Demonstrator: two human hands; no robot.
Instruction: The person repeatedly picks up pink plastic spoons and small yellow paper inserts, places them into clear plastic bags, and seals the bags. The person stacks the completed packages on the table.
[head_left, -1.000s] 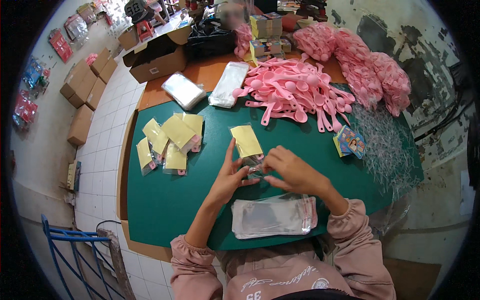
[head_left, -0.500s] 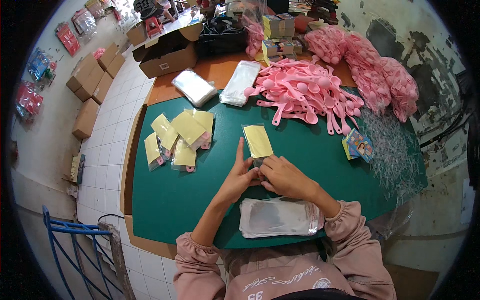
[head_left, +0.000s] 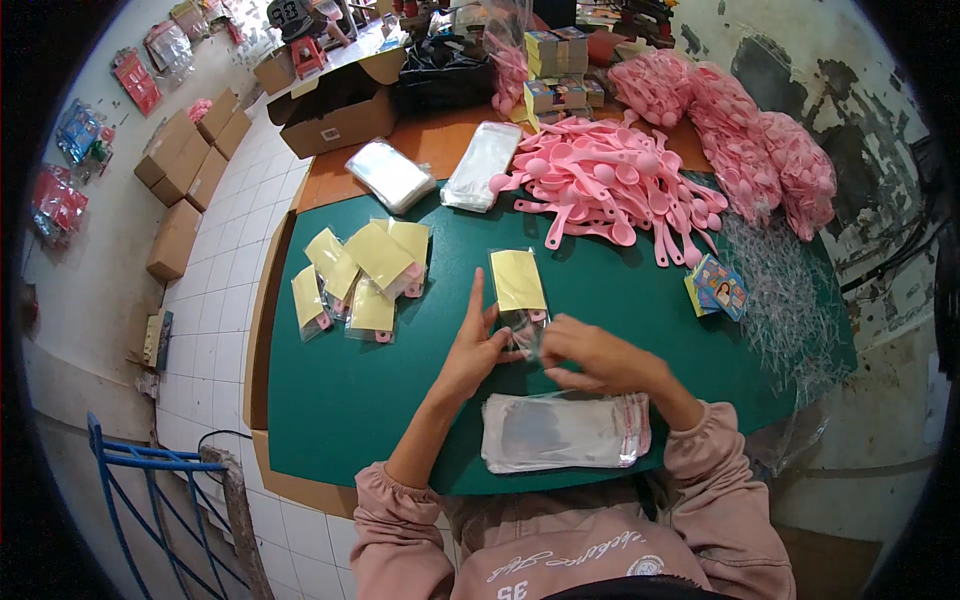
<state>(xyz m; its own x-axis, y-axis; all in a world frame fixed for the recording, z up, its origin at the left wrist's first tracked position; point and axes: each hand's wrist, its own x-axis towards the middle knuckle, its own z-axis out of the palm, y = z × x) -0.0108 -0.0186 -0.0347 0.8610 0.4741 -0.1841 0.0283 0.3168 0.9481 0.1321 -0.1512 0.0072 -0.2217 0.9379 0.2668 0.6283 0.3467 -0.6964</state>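
Note:
A clear plastic bag with a yellow card (head_left: 518,281) and a bit of pink inside lies on the green table (head_left: 400,400) before me. My left hand (head_left: 474,352) is at the bag's lower left, its index finger stretched along the side. The thumb and other fingers close on the clear lower end. Just right of that end, my right hand (head_left: 600,358) hovers with curled fingers, slightly blurred; whatever its fingertips pinch is too small to name. Close to my body, below both hands, lies a stack of clear bags (head_left: 560,432).
Several packed bags with yellow cards (head_left: 378,255) lie to the left. Pink spoons (head_left: 610,180) are heaped at the back right, near bundled card stacks (head_left: 556,55). Two more clear bag stacks (head_left: 480,165) sit behind. Small cards (head_left: 720,288) and clear plastic strips (head_left: 780,300) lie right.
My right hand has moved off to the right from the bag's lower end and away from my left hand. The lower end of the bag now shows between them.

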